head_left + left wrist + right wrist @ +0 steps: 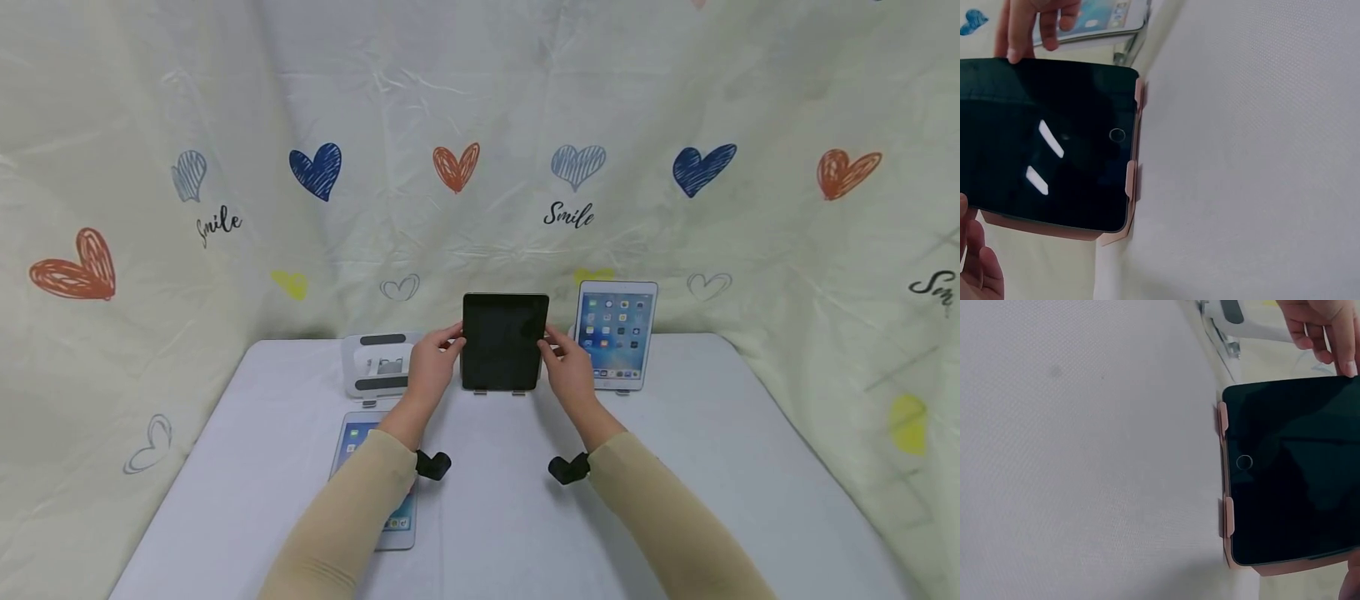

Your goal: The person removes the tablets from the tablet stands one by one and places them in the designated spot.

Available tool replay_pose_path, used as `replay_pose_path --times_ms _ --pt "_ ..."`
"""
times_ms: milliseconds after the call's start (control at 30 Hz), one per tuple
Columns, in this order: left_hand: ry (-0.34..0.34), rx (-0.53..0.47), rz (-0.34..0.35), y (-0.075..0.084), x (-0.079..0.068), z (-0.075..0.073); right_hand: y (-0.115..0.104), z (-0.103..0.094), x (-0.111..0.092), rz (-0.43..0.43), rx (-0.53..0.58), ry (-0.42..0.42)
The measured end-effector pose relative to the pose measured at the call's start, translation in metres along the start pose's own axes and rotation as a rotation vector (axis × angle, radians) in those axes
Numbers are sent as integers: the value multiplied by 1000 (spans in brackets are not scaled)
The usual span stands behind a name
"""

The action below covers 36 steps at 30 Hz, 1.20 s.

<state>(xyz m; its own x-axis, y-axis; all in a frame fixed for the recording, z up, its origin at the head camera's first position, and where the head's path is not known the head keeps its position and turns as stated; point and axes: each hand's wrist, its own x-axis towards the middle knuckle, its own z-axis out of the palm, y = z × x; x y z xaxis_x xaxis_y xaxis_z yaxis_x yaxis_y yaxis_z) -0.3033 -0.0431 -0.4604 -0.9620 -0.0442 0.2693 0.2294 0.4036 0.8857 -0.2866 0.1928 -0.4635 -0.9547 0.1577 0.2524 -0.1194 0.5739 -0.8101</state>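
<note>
A black tablet (501, 342) with a dark screen leans upright on a pink stand (1130, 181); two pink lips catch its lower edge beside the home button. My left hand (435, 358) holds the tablet's left side edge, thumb at the front rim. At the opposite edge, my right hand (570, 371) holds it the same way, fingertips at the rim. In the right wrist view the left-hand fingers (1341, 347) touch the rim, while only a little of the right hand (1350, 584) shows. Most of the stand is hidden behind the tablet.
To the right, a white tablet (617, 333) with a lit screen stands on its own stand. A bare white stand (375, 367) with dark pads is at the left. Another white tablet (401, 533) lies in front of it, partly under the left sleeve. A patterned curtain (495, 100) hangs behind.
</note>
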Motion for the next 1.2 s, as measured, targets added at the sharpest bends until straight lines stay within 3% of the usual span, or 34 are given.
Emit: replay_pose_path --times_ms 367,867,1200 --pt "62 -20 31 -6 1 6 4 3 -1 11 42 23" --pt "88 -59 22 -9 1 8 10 7 0 78 185 34" --pt "116 -89 26 -8 -3 9 3 5 -4 63 251 77"
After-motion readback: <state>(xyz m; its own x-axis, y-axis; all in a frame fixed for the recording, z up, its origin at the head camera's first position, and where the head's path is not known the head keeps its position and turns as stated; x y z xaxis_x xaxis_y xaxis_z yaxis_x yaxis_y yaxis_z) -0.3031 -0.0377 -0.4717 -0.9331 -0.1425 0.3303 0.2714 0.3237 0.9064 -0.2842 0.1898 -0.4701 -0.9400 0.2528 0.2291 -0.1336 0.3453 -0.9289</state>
